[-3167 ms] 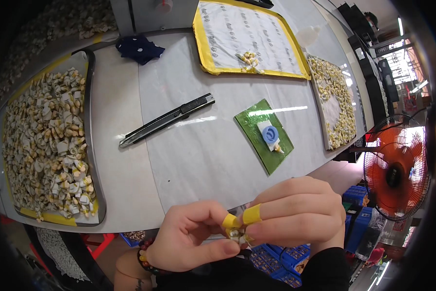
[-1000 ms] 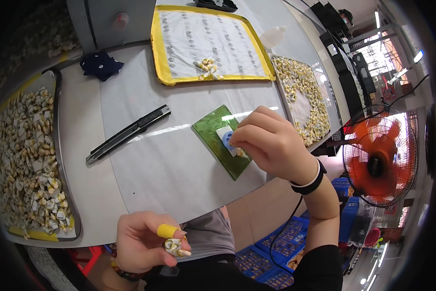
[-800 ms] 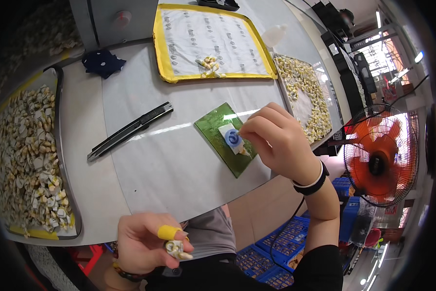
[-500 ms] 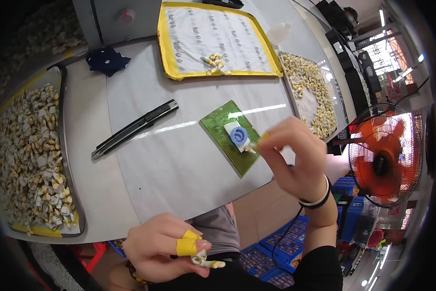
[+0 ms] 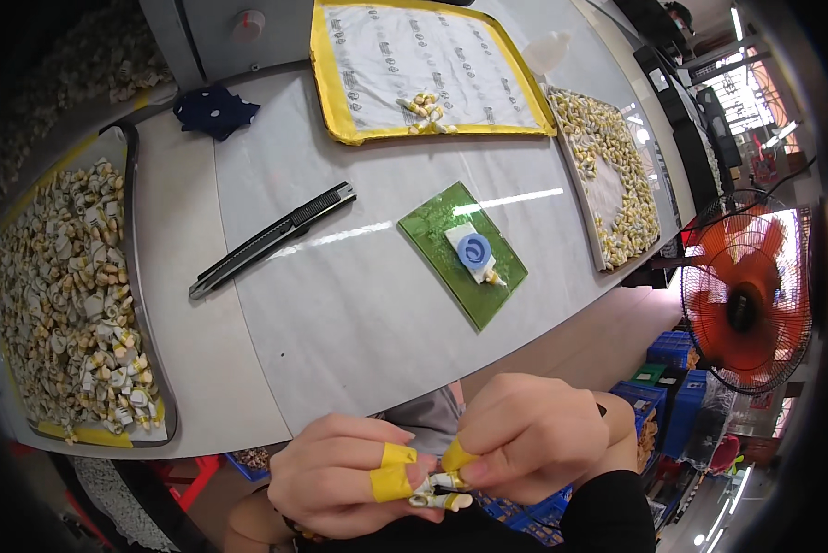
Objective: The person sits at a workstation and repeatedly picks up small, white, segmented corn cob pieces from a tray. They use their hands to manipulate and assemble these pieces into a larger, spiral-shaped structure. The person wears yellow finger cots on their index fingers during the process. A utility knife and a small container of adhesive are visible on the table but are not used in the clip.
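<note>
Low in front of my body, my left hand is closed on a small white-and-yellow moulded piece, pinched between thumb and fingers. My right hand meets it there, its thumb and forefinger closed on a small white part against that piece. Yellow tape wraps fingers on both hands. Beyond them lies a green glass-like plate, carrying a white block with a round blue item on it. A tiny pale piece rests by the block's near end.
A black utility knife lies left of the plate. Trays of small pieces stand at left and right. At the back is a yellow-edged tray with several pieces. An orange fan stands at right.
My right hand has come down from the green plate to my left hand, and its fingers now pinch beside the held piece. My left hand has shifted slightly right.
</note>
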Demonstrator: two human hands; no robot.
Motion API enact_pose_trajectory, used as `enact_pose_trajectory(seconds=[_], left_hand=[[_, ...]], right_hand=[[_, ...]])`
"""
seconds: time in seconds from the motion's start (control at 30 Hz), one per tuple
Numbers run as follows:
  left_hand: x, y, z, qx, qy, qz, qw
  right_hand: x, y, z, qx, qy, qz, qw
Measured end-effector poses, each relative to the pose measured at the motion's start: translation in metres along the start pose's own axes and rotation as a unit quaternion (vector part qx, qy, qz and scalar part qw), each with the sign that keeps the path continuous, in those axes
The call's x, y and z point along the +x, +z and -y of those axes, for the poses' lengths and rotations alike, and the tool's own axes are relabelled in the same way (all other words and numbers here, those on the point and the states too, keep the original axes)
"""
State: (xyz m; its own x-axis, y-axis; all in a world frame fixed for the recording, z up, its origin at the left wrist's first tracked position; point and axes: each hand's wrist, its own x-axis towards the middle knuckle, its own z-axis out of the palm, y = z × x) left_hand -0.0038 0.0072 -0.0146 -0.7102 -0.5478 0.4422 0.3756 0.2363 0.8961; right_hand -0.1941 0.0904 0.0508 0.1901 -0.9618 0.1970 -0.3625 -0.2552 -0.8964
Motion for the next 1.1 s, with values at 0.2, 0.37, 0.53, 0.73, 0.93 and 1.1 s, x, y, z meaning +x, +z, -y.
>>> enact_pose_trajectory(seconds=[0.2, 0.37, 0.53, 0.73, 0.93, 1.1], left_hand=[[0.006, 0.003, -0.009, 0.042, 0.020, -0.038, 0.998], [0.005, 0.000, -0.010, 0.055, 0.018, -0.027, 0.998], [0.006, 0.000, -0.008, 0.055, 0.026, -0.024, 0.998], [0.012, 0.004, -0.015, 0.170, 0.001, -0.058, 0.984], [0.000, 0.000, -0.005, 0.009, -0.058, -0.038, 0.998], [0.001, 0.004, -0.009, -0.400, -0.228, -0.058, 0.886]], right_hand=[[0.002, 0.009, 0.004, -0.004, -0.006, -0.049, 0.999], [0.007, 0.006, 0.001, 0.013, -0.028, -0.030, 0.999], [0.006, 0.008, 0.005, -0.023, -0.023, -0.052, 0.998], [0.004, 0.016, -0.006, -0.108, -0.105, -0.135, 0.979], [0.007, 0.008, -0.006, 0.029, -0.085, -0.090, 0.992], [0.016, -0.005, -0.011, 0.097, -0.005, -0.044, 0.994]])
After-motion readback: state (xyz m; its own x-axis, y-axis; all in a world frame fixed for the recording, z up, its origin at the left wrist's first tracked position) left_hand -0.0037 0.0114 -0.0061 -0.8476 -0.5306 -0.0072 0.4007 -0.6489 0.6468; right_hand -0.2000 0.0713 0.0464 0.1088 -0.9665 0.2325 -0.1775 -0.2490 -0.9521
